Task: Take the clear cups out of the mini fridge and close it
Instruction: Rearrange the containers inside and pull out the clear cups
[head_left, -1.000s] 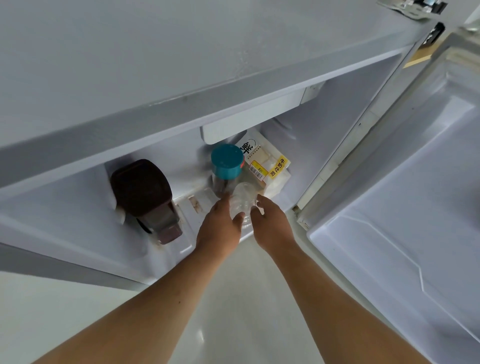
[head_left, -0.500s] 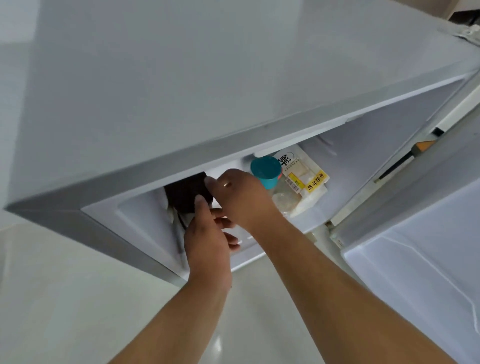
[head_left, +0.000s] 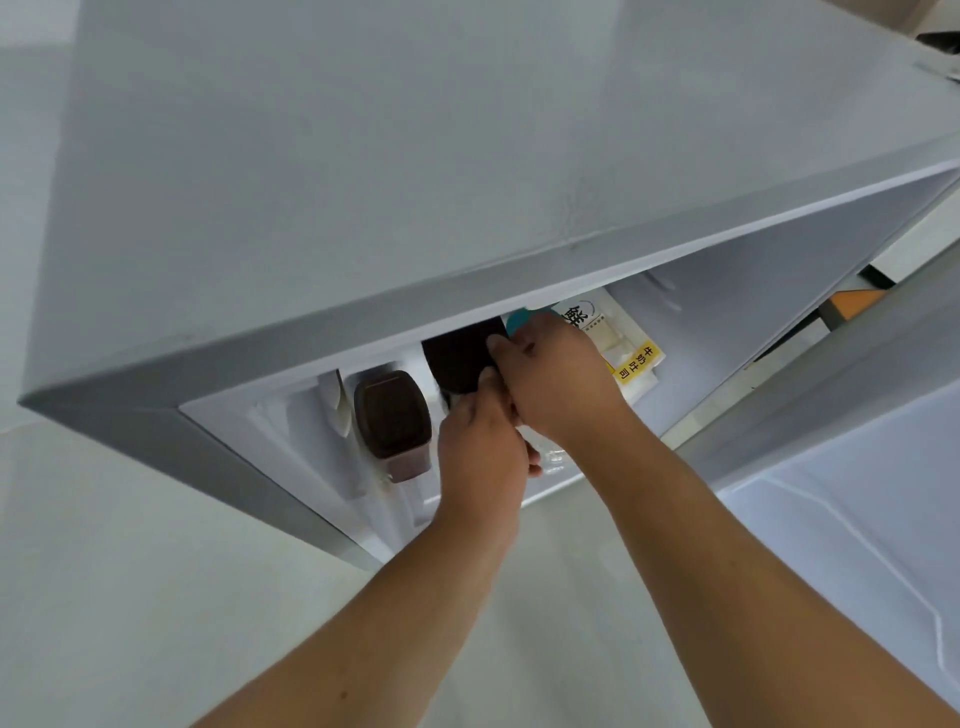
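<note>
Fridge (head_left: 363, 182) open, door (head_left: 857, 519) at three o'clock over pale floor (head_left: 130, 597). My left hand (head_left: 480, 457) and right hand (head_left: 558, 384) reach inside; finger state: cannot tell.

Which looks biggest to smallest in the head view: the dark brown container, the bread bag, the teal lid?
1. Dark brown container
2. Bread bag, similar; partly hidden by the right hand, so unsure
3. Teal lid, mostly hidden

Bright, even, cool daylight; soft and nearly shadowless. Darker beneath the mini fridge (head_left: 467, 156) top, inside its cavity. Faint sheen on the floor below it. Slight motion blur, wide-angle bending toward the edges.
</note>
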